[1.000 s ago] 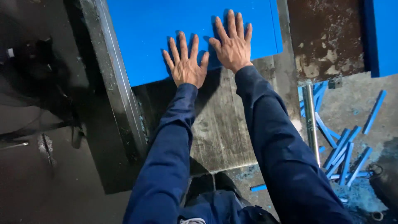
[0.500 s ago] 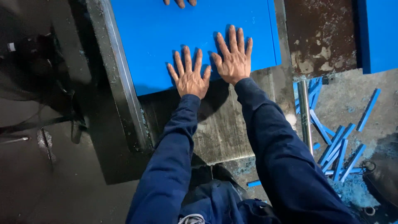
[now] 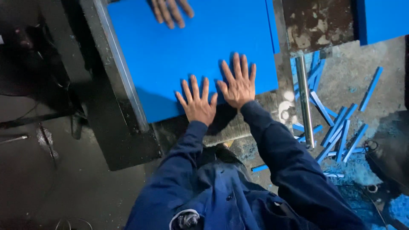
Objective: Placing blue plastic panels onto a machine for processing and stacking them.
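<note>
Two bare hands lie flat with fingers spread, gripping nothing, on the near edge of a large blue sheet point(image 3: 191, 55): the left hand point(image 3: 198, 103) sits just beside the right hand point(image 3: 238, 85). The sheet rests on a dark worktable point(image 3: 230, 127) against a metal rail point(image 3: 119, 64). Another person's hand point(image 3: 170, 10) presses its far edge, and blue offcut strips point(image 3: 341, 132) litter the floor at right.
</note>
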